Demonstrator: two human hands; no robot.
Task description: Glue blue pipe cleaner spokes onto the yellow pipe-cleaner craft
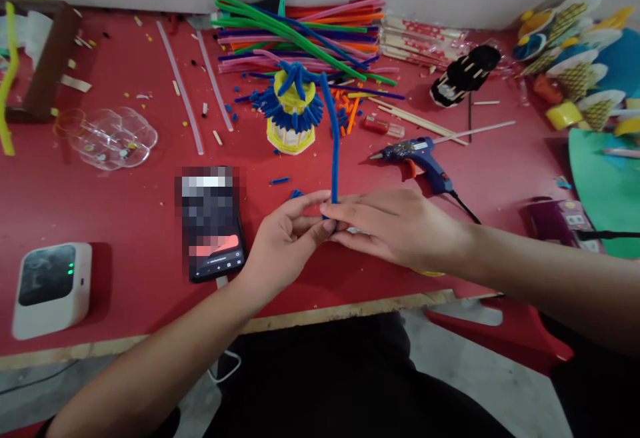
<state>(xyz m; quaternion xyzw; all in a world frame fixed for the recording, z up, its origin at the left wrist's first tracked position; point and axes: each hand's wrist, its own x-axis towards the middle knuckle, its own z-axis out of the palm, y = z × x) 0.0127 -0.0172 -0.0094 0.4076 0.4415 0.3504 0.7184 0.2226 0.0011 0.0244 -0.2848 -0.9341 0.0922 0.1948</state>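
Observation:
Between my two hands stands a blue pipe cleaner (334, 138), its long free part pointing away from me and bent slightly near the top. The fingers of my left hand (295, 228) pinch its lower end. My right hand (385, 221) closes on the same end from the other side, and the fingertips of both hands meet there. What the fingers cover at that end is partly hidden. Just beyond the hands is a small tower of blue and yellow pipe cleaners (294, 108). Short blue pieces (281, 180) lie near my left fingers.
A blue glue gun (415, 155) with a cord lies to the right. A phone (215, 251) rests left of my hands, near a white device (53, 288). Loose pipe cleaners (300, 35) are heaped at the back. A black model (465, 75) stands at the back right.

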